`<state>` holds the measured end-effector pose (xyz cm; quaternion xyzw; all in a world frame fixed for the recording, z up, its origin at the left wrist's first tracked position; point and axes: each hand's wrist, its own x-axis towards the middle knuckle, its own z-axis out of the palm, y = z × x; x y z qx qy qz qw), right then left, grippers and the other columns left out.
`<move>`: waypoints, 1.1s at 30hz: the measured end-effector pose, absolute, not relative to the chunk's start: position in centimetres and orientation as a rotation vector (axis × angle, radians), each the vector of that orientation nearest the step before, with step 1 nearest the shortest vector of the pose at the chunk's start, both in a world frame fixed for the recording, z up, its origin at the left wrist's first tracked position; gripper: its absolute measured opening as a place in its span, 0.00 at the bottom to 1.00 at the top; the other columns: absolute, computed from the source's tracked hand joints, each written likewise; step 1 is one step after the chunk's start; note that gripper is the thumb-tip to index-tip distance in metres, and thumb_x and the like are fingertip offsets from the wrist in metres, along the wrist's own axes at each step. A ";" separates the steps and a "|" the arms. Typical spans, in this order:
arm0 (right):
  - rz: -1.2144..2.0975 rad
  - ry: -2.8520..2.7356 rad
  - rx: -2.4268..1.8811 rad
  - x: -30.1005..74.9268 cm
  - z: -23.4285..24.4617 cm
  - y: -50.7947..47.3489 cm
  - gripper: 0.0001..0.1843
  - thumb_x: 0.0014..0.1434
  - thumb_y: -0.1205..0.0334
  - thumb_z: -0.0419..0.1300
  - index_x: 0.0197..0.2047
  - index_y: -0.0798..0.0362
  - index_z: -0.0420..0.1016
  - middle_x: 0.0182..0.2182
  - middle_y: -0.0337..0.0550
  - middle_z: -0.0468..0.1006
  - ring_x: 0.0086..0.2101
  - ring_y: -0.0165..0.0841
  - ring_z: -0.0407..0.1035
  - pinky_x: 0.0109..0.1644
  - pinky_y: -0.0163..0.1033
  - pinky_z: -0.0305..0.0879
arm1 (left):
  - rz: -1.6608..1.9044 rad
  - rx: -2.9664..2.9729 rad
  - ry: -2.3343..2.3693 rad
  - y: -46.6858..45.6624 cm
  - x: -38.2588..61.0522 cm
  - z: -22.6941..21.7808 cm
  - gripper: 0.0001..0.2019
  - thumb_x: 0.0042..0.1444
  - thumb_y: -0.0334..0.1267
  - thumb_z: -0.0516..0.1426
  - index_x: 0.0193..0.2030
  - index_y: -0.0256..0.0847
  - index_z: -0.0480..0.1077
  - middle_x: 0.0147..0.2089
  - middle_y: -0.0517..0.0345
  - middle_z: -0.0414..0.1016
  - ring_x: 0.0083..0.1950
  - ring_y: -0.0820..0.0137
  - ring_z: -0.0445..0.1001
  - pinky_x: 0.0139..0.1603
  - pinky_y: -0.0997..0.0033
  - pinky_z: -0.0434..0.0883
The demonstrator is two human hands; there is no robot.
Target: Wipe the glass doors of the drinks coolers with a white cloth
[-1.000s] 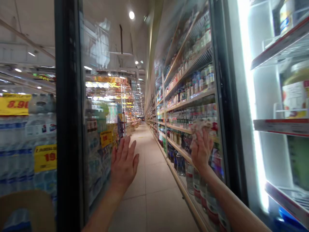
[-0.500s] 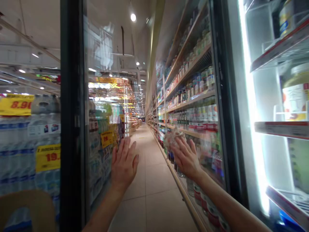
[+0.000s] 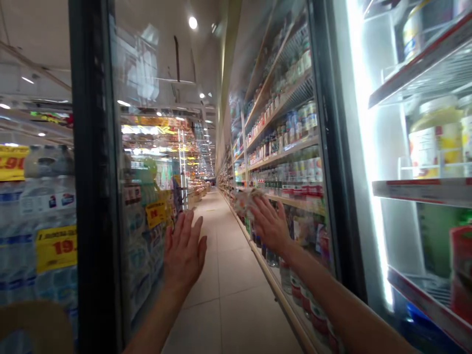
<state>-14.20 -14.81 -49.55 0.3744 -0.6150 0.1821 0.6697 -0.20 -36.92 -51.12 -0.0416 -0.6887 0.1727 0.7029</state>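
Note:
A glass cooler door (image 3: 155,98) in a black frame stands open in front of me. My right hand (image 3: 271,223) presses a crumpled, light patterned cloth (image 3: 245,200) against the glass, fingers stretched over it. To the left, my left hand (image 3: 184,250) is raised flat with fingers extended, holding nothing. It is at the pane, though I cannot tell whether the whole palm touches it. Through or on the glass show rows of bottles, partly as reflections.
At right are lit cooler shelves (image 3: 420,191) with a juice bottle (image 3: 429,137). Packs of water bottles (image 3: 47,196) with a yellow price sign (image 3: 57,248) are stacked at left. The black door edge (image 3: 92,187) stands between. A tan curved object (image 3: 40,314) lies low left.
The view has turned slightly right, so the door and shelves sit further left. My right hand and the cloth have moved a little up on the glass. My left hand has barely moved.

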 end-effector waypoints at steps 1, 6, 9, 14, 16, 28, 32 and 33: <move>0.459 -1.397 0.758 -14.9 -49.5 -13.8 0.28 0.60 0.64 0.47 0.64 0.45 0.55 0.59 0.47 0.65 0.61 0.37 0.55 0.66 0.53 0.39 | 0.388 -0.092 -1.534 -36.9 -0.2 -51.1 0.32 0.57 0.32 0.53 0.67 0.43 0.47 0.67 0.47 0.55 0.70 0.64 0.48 0.67 0.55 0.49; 0.869 -1.422 0.171 -17.4 -47.5 -10.4 0.29 0.61 0.58 0.43 0.65 0.54 0.52 0.61 0.59 0.60 0.61 0.46 0.55 0.59 0.60 0.50 | 0.375 -0.088 -1.550 -36.9 -0.1 -51.2 0.31 0.57 0.33 0.53 0.67 0.43 0.48 0.66 0.47 0.56 0.70 0.64 0.48 0.67 0.55 0.49; 0.696 -1.392 0.418 -15.2 -48.3 -13.3 0.29 0.62 0.61 0.44 0.66 0.50 0.51 0.60 0.54 0.63 0.61 0.41 0.54 0.62 0.55 0.49 | 0.357 -0.100 -1.552 -36.9 0.0 -51.2 0.31 0.58 0.33 0.53 0.67 0.44 0.48 0.66 0.48 0.56 0.69 0.64 0.48 0.67 0.56 0.49; 0.438 -1.383 0.746 -14.8 -50.1 -13.5 0.28 0.61 0.64 0.46 0.65 0.46 0.52 0.59 0.47 0.66 0.61 0.36 0.55 0.66 0.53 0.41 | 0.352 -0.111 -1.541 -36.8 0.1 -51.1 0.32 0.57 0.32 0.53 0.67 0.45 0.47 0.66 0.49 0.55 0.69 0.64 0.49 0.68 0.57 0.48; 0.663 -1.412 0.447 -16.4 -49.5 -11.4 0.28 0.62 0.62 0.45 0.65 0.50 0.53 0.60 0.54 0.64 0.61 0.41 0.56 0.63 0.58 0.45 | 0.343 -0.108 -1.543 -36.7 0.0 -51.1 0.31 0.58 0.33 0.53 0.67 0.46 0.48 0.67 0.50 0.55 0.69 0.64 0.49 0.68 0.56 0.48; 0.568 -1.395 0.603 -14.1 -52.0 -14.1 0.31 0.62 0.64 0.46 0.67 0.46 0.46 0.60 0.51 0.64 0.61 0.39 0.55 0.65 0.56 0.41 | 0.376 -0.102 -1.525 -36.8 -0.1 -51.1 0.30 0.57 0.32 0.53 0.67 0.43 0.49 0.66 0.47 0.56 0.70 0.65 0.48 0.68 0.57 0.48; 0.811 -1.416 0.275 -15.1 -51.3 -12.9 0.29 0.63 0.62 0.44 0.67 0.50 0.48 0.62 0.58 0.59 0.62 0.45 0.52 0.62 0.61 0.46 | 0.369 -0.095 -1.527 -36.8 -0.2 -51.2 0.31 0.57 0.32 0.53 0.67 0.43 0.49 0.66 0.48 0.56 0.69 0.65 0.48 0.68 0.56 0.48; 0.789 -1.421 0.328 -14.5 -51.7 -13.7 0.29 0.63 0.62 0.44 0.67 0.51 0.48 0.62 0.57 0.59 0.63 0.45 0.51 0.62 0.60 0.46 | 0.366 -0.095 -1.532 -36.8 -0.2 -51.2 0.31 0.57 0.32 0.53 0.67 0.44 0.49 0.67 0.48 0.55 0.69 0.65 0.48 0.68 0.56 0.48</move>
